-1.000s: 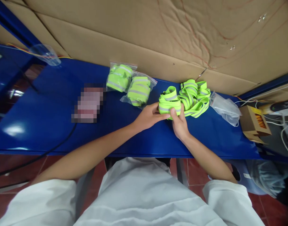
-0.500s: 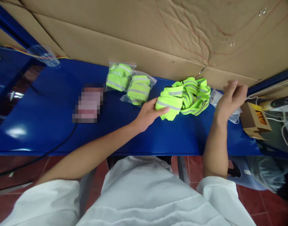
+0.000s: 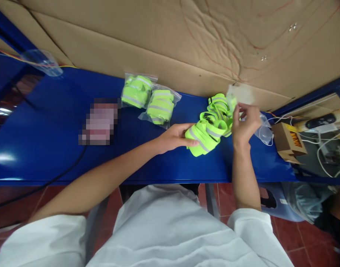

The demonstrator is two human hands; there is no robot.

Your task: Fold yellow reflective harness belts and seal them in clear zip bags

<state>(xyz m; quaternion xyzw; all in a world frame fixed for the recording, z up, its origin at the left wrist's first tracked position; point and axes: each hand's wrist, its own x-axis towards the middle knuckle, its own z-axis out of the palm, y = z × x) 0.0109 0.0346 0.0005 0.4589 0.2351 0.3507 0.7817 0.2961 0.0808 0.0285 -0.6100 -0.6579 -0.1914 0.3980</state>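
My left hand is closed round a folded bundle of neon-yellow reflective strap, thumb on the near side. Just behind it lies a loose heap of the same strap, partly hidden. My right hand pinches a clear plastic bag, blurred by motion, above the right side of that heap. More clear bags lie to the right of this hand. Two zip bags stand left of the hands, a left bagged bundle and a right bagged bundle, each with neon strap inside.
The blue table meets a cardboard wall at the back. A pixelated flat item and a clear plastic cup are on the left. An open cardboard box and white cables sit at the right.
My right hand has come left and down from above the bags and now has a clear bag in its fingers. The left hand has tilted the strap bundle and brought it slightly nearer.
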